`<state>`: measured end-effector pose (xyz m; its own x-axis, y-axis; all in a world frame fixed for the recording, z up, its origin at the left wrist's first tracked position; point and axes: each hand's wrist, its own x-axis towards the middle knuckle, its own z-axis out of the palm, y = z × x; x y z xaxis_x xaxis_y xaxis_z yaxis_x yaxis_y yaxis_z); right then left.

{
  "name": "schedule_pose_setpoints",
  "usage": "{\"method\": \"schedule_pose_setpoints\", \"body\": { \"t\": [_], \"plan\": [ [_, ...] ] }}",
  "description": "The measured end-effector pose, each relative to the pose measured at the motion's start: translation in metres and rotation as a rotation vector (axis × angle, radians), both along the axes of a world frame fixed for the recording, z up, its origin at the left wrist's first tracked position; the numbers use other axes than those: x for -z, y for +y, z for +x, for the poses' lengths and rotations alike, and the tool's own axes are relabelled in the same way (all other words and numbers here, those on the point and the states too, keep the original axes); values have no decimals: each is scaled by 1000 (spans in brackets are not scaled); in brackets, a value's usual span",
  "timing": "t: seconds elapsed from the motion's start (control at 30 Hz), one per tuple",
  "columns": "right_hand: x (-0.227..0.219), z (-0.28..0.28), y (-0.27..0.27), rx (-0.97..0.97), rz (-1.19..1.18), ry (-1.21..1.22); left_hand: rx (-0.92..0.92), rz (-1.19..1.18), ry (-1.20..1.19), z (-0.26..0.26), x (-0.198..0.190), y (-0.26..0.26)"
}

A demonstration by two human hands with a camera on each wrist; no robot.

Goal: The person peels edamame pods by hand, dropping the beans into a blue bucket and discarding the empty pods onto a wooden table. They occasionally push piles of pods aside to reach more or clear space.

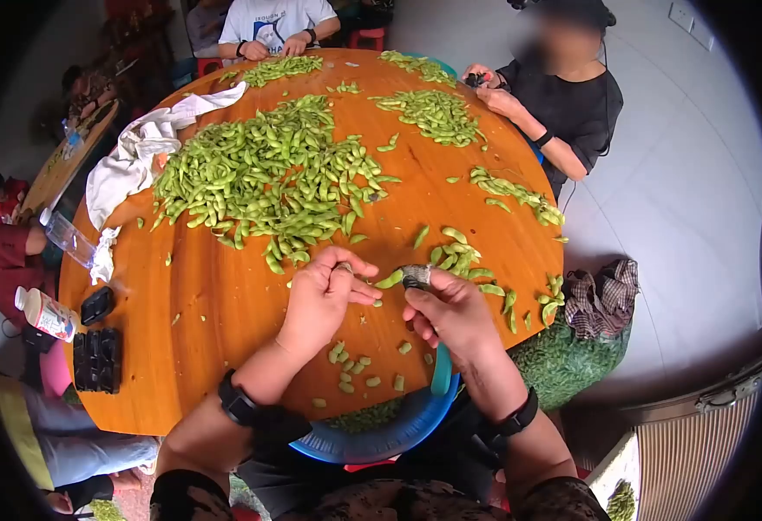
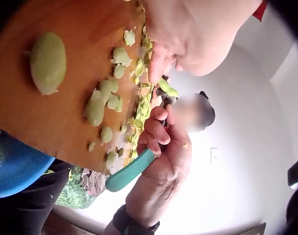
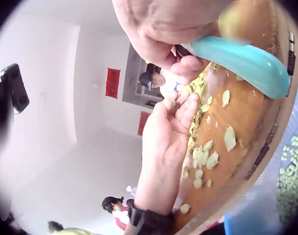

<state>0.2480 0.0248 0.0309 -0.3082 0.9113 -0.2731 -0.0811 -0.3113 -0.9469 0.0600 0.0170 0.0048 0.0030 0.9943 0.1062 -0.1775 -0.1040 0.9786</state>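
My right hand [image 1: 455, 317] grips a tool with a teal handle [image 3: 244, 63]; its working end is hidden by the fingers. Grey wrapping [image 1: 416, 273] covers a fingertip of that hand, and a green edamame pod [image 1: 390, 280] is pinched there, sticking out leftward. Close to the pod's free end, my left hand [image 1: 322, 295] has loosely bent fingers, with nothing visible held in the right wrist view. Below both hands, several shelled green beans [image 1: 346, 377] lie scattered on the wooden table [image 1: 225, 347]. A blue basin [image 1: 372, 447] containing beans sits under the table's near edge.
A large heap of pods [image 1: 264, 169] covers the table's middle, with smaller piles around it. On the left are a white cloth [image 1: 142, 143], a plastic bottle [image 1: 68, 236] and a black tray [image 1: 97, 360]. A person [image 1: 572, 95] sits at right, another [image 1: 277, 26] opposite.
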Motion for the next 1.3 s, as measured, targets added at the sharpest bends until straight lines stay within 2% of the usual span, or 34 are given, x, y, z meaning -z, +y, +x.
{"method": "schedule_pose_setpoints", "body": {
  "t": [0.07,0.13,0.17,0.23,0.27,0.4,0.47,0.5,0.57,0.63,0.7,0.77,0.83,0.9,0.97,1.1,1.3],
  "plan": [
    [-3,-5,-4,-19,111,-149,-7,-11,26,1,-3,-2],
    [-5,-12,-8,-40,189,-162,-61,262,687,5,-10,-8],
    [-4,-13,-10,-63,266,-177,-59,261,688,6,-8,-7],
    [-3,-14,-11,-84,218,-140,65,84,322,6,-2,-5],
    [-4,-12,-10,-91,146,-99,89,92,247,5,-1,-5],
    [-3,-6,-6,-67,5,24,82,207,348,4,-1,-3],
    [-2,-9,-8,-51,28,32,7,239,564,5,1,-4],
    [-2,-10,-9,-35,52,38,11,239,564,6,0,-5],
    [-4,-8,-9,-21,16,84,48,98,446,5,-3,-5],
    [-4,-7,-6,-15,-20,131,53,53,370,2,-3,-5],
    [-2,-2,-1,92,-58,179,60,8,292,-1,-4,-4],
    [-2,8,6,131,-48,233,65,0,124,-2,-8,-1],
    [-9,11,4,88,-39,136,66,5,115,-1,-11,-1],
    [-8,13,5,119,17,85,191,-24,-23,0,-17,-4],
    [-10,12,7,145,77,40,219,3,-26,-1,-18,-4],
    [-17,6,1,-107,33,72,284,35,-44,1,-17,-5],
    [-12,1,-4,-162,69,14,313,68,-27,1,-16,-7]
  ]
}}
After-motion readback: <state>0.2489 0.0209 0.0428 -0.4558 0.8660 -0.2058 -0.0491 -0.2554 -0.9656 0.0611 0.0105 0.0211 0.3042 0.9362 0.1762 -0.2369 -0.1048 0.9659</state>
